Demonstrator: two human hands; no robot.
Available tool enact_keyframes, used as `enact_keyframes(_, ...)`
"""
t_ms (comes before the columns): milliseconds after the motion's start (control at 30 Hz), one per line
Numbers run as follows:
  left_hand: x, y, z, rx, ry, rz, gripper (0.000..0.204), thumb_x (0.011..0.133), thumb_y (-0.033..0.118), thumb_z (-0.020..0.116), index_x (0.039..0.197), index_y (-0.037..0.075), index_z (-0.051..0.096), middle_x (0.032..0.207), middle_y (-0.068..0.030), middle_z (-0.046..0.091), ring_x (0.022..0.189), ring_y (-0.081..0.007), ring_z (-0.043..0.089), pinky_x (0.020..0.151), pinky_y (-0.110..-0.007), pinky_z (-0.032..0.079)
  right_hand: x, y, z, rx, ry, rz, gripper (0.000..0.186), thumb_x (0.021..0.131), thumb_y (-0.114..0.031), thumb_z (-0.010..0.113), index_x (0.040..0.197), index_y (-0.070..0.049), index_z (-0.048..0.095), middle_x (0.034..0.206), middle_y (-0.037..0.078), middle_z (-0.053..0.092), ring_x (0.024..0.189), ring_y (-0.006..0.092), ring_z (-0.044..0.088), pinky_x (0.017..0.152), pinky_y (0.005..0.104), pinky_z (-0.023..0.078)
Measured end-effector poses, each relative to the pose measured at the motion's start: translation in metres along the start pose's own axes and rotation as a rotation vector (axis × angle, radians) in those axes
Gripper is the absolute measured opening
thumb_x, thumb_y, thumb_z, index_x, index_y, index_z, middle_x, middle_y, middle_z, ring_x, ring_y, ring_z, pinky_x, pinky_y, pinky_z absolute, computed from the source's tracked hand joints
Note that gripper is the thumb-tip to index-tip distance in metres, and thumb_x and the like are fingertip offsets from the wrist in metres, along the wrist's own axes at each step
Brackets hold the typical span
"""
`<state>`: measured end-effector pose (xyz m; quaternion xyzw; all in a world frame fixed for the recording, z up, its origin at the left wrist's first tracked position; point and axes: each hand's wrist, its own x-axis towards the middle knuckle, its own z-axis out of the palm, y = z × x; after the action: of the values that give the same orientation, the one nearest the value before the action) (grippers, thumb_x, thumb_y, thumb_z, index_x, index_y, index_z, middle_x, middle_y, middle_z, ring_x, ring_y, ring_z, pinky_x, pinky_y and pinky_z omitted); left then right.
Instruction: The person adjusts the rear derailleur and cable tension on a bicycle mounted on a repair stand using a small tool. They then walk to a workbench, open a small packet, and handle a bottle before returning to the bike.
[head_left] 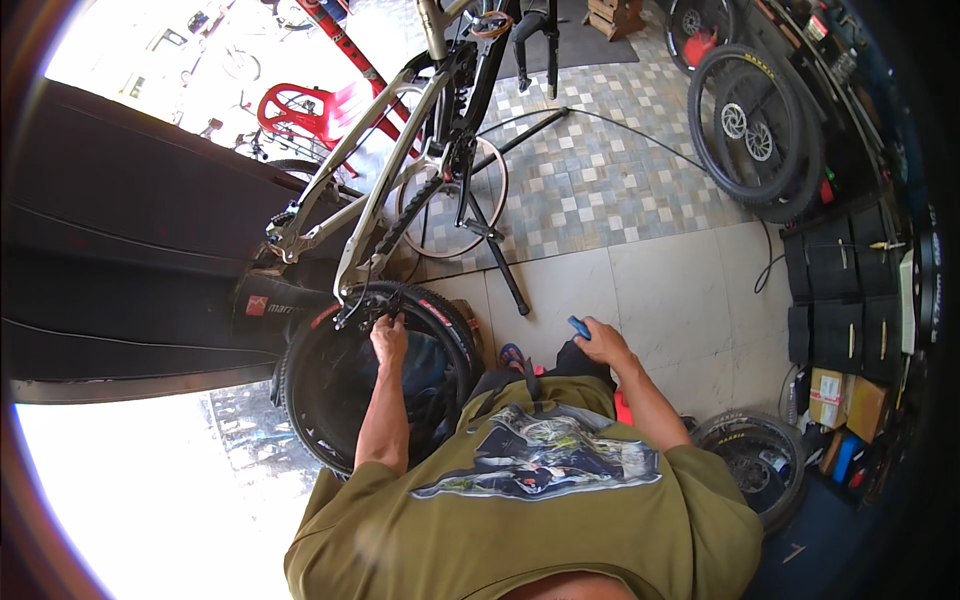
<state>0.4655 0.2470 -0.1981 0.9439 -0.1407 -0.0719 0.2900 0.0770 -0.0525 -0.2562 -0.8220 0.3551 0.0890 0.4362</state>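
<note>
Near the tyre, left hand extends forward.

On my feed, pale floor tiles spread beyond the right hand, meeting a patchwork-patterned floor farther out. I saw a dark panel left of the left hand, glaring daylight around it, and a red chair well beyond

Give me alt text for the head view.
A person in an olive T-shirt has their left hand at the rear end of a pale bicycle frame, near a knobby-tyred wheel, while their right hand holds a small blue object. More wheels sit at right, a red chair at upper left.
</note>
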Motion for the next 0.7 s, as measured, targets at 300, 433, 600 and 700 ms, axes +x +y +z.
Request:
enact_keyframes(300, 0.012, -0.009, -0.021, 0.359, -0.041, -0.070, 0.040, 0.099, 0.038, 0.068, 0.096, 0.000, 0.079, 0.096, -0.0270, 0.075, 0.096, -0.0472, 0.072, 0.087, -0.054, 0.055, -0.026, 0.122, -0.115, -0.049, 0.091, 0.225, 0.041, 0.091, -0.031, 0.074, 0.121, -0.005, 0.063, 0.096, 0.025, 0.074, 0.093, 0.0468, 0.071, 0.081, 0.0543, 0.055)
enact_keyframes(433, 0.012, -0.008, -0.007, 0.278, 0.069, -0.100, 0.041, 0.099, 0.038, 0.068, 0.096, -0.002, 0.078, 0.095, -0.0286, 0.075, 0.097, -0.0460, 0.073, 0.086, -0.053, 0.056, -0.040, 0.159, -0.135, -0.068, 0.107, 0.283, 0.045, 0.090, -0.028, 0.075, 0.125, -0.003, 0.063, 0.100, 0.027, 0.074, 0.095, 0.0464, 0.072, 0.082, 0.0524, 0.056)
enact_keyframes(600, -0.012, 0.013, 0.004, 0.063, 0.066, -0.128, 0.034, 0.098, 0.032, 0.070, 0.097, -0.002, 0.077, 0.096, -0.0258, 0.076, 0.096, -0.0452, 0.074, 0.085, -0.050, 0.057, -0.035, 0.143, -0.123, -0.069, 0.008, 0.283, 0.045, 0.091, -0.029, 0.075, 0.126, -0.002, 0.064, 0.103, 0.027, 0.074, 0.096, 0.0460, 0.072, 0.084, 0.0508, 0.056)
enact_keyframes(700, -0.013, 0.017, -0.002, 0.121, 0.030, -0.163, 0.034, 0.098, 0.034, 0.070, 0.100, 0.001, 0.078, 0.097, -0.0254, 0.076, 0.097, -0.0467, 0.072, 0.087, -0.053, 0.056, -0.021, 0.118, -0.103, -0.085, -0.013, 0.182, 0.044, 0.091, -0.030, 0.075, 0.124, -0.003, 0.064, 0.100, 0.026, 0.074, 0.094, 0.0454, 0.072, 0.082, 0.0512, 0.056)
